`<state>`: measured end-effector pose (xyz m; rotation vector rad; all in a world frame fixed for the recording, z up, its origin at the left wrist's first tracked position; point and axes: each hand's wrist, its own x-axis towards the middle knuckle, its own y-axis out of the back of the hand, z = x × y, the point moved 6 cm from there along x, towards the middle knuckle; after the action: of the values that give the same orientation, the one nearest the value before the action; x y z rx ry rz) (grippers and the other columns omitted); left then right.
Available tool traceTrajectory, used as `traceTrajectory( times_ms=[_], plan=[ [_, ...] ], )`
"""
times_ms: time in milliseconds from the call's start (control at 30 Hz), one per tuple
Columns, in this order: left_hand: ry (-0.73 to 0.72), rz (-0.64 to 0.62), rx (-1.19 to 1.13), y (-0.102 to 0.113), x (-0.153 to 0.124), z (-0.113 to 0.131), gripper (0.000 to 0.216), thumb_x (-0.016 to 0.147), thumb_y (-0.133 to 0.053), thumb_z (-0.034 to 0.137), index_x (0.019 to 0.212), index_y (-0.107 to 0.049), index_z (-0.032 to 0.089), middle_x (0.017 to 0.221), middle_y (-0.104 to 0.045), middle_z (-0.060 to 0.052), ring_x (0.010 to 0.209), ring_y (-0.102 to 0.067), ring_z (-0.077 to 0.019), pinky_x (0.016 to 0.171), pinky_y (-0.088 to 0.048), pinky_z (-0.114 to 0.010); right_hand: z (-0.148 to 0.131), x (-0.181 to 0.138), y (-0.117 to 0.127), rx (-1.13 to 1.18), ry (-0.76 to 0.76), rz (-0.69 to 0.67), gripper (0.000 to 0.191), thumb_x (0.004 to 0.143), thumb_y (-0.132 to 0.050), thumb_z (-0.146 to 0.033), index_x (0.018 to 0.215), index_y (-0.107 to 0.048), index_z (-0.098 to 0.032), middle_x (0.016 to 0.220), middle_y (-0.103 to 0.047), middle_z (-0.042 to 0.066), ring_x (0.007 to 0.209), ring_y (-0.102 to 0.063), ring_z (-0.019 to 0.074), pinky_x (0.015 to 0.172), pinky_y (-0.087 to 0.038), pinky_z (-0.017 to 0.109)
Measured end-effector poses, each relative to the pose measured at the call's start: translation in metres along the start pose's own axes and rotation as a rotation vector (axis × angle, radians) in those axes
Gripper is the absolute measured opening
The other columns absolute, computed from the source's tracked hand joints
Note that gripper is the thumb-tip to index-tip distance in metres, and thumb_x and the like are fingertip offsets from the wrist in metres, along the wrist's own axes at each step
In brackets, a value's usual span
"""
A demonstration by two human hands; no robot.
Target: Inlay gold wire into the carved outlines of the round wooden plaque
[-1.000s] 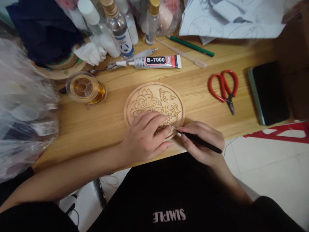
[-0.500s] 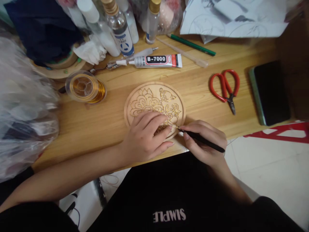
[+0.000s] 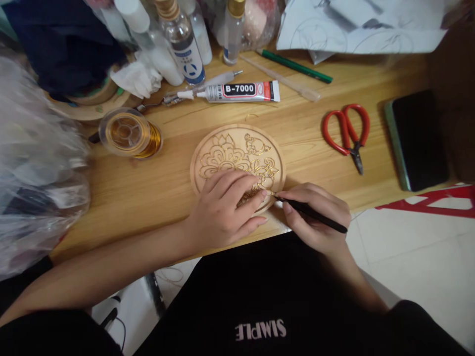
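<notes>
One round wooden board (image 3: 237,140) lies flat on the table (image 3: 148,195), with no long axis of its own; the left hand (image 3: 222,207) rests palm-down across its near side, fingers loosely parted, holding nothing that shows; the right hand (image 3: 326,205), just right of the board, pinches a slender black tool (image 3: 315,215), slanting leftward and away from the body, its tip beside the left fingertips near the right rim.

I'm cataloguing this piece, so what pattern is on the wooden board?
Best in the head view: gold outlines on the wooden board, including a many-petalled flower.
</notes>
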<state>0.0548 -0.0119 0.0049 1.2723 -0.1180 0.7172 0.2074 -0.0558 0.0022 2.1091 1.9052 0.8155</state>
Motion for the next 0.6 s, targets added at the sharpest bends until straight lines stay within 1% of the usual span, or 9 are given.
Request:
traceTrajectory(
  times_ms=[200,400,500,600],
  plan=[
    [0.009,-0.035,0.013,-0.001,0.001,0.000,0.033,0.095,-0.048,0.038,0.111,-0.065,0.015,0.113,-0.063,-0.015,0.107,-0.057,-0.0301,0.092,-0.049,-0.049,0.001,0.000,0.000,0.015,0.011,0.004,0.023,0.078,-0.062,-0.007,0.097,-0.068,-0.020,0.080,-0.066,0.003,0.066,-0.062,0.0117,0.056,-0.051,0.026],
    [-0.032,-0.065,0.047,-0.002,-0.001,0.004,0.043,0.094,-0.049,0.047,0.117,-0.062,0.013,0.120,-0.062,-0.017,0.114,-0.055,-0.0309,0.096,-0.046,-0.050,0.001,-0.001,0.002,0.004,0.009,0.030,0.022,0.079,-0.062,-0.009,0.096,-0.068,-0.022,0.077,-0.067,0.002,0.063,-0.060,0.0122,0.053,-0.050,0.026],
    [-0.090,-0.062,0.113,0.000,-0.002,0.009,0.046,0.092,-0.053,0.050,0.114,-0.064,0.012,0.120,-0.064,-0.016,0.112,-0.058,-0.0303,0.095,-0.047,-0.047,0.002,-0.003,0.005,-0.007,-0.004,0.073,0.022,0.078,-0.063,-0.011,0.094,-0.069,-0.024,0.076,-0.068,0.002,0.063,-0.061,0.0136,0.053,-0.050,0.027],
    [-0.112,-0.060,0.148,0.001,-0.001,0.013,0.043,0.090,-0.058,0.048,0.112,-0.066,0.012,0.117,-0.066,-0.014,0.110,-0.060,-0.0288,0.095,-0.048,-0.046,0.003,-0.004,0.006,0.001,-0.009,0.088,0.022,0.078,-0.063,-0.010,0.094,-0.069,-0.023,0.077,-0.069,0.001,0.063,-0.062,0.0135,0.054,-0.050,0.027]
  ],
)
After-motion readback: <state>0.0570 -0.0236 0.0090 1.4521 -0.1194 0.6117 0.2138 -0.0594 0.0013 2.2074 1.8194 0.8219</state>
